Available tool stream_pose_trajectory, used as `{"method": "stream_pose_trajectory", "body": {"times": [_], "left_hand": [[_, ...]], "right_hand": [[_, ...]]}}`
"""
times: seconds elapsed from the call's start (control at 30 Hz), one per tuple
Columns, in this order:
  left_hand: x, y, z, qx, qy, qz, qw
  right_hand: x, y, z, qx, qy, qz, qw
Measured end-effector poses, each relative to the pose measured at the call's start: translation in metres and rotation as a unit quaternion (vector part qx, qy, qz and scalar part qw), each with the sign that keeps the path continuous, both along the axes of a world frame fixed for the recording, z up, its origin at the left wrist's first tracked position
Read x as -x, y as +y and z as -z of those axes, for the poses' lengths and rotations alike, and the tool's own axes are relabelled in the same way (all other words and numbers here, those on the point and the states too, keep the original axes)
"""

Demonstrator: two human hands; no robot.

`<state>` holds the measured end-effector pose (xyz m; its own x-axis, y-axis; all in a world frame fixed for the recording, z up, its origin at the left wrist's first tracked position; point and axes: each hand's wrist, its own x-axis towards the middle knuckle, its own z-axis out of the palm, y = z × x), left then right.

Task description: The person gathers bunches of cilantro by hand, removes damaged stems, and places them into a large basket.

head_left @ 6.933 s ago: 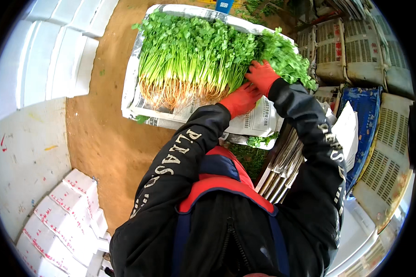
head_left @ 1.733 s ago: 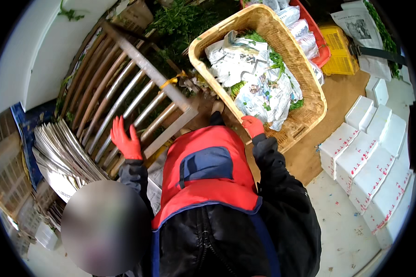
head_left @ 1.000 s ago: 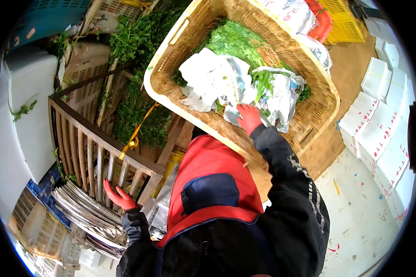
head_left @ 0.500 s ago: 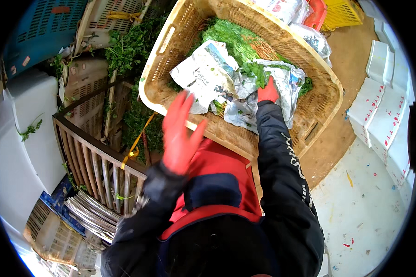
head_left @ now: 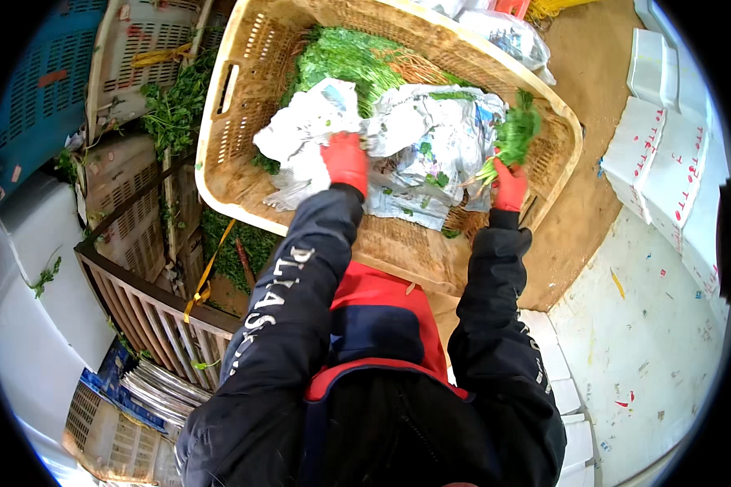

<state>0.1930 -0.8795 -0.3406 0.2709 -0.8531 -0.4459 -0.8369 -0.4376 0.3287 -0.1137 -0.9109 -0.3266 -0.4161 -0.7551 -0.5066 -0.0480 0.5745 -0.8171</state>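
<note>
The left hand [head_left: 347, 165], in a red glove, lies on crumpled newspaper [head_left: 430, 158] inside a big tan basket [head_left: 414, 253]; its fingers bend down onto the paper, and I cannot tell whether they pinch it. The right hand [head_left: 509, 188], in the same red, has its fingers clamped on the stems of a small bunch of greens [head_left: 518, 134], which is raised above the paper at 3 o'clock in the basket, leaves pointing to 12.

The newspaper carries fine grey print and bluish patches, too small to read, and leaf scraps dot it. More leafy greens [head_left: 341, 61] show from under it at 11 o'clock, with stringy brown roots [head_left: 418, 69] near 12. The basket is stained plastic, oblong, round-cornered, its walls pierced with rows of small slots.

From the middle of the view, white boxes [head_left: 642, 158] bearing red lettering along their edges stand between 2 and 3 o'clock. A slatted rack [head_left: 158, 300] leans between 8 and 9, a stack of papers [head_left: 161, 391] at 8, and a perforated blue-green crate [head_left: 45, 89] at 10. The black left sleeve [head_left: 284, 280] has large pale letters; the red apron [head_left: 430, 321] has a navy pocket [head_left: 378, 333].
</note>
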Motion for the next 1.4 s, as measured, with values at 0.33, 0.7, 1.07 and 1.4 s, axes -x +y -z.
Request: {"method": "stream_pose_trajectory", "body": {"times": [0.33, 0.7, 1.07, 1.4], "left_hand": [[0.21, 0.091, -0.024, -0.341, 0.769, -0.195, 0.505], [0.053, 0.02, -0.062, 0.084, 0.394, -0.203, 0.892], [0.019, 0.031, -0.084, -0.113, 0.592, -0.333, 0.725], [-0.03, 0.076, -0.179, -0.047, 0.687, -0.455, 0.565]], "right_hand": [[-0.019, -0.014, -0.091, 0.12, -0.001, -0.082, 0.989], [-0.094, -0.024, -0.035, -0.04, -0.155, -0.174, 0.972], [-0.176, -0.006, -0.054, -0.044, -0.094, -0.215, 0.971], [-0.147, 0.025, -0.126, -0.087, 0.013, -0.539, 0.838]]}}
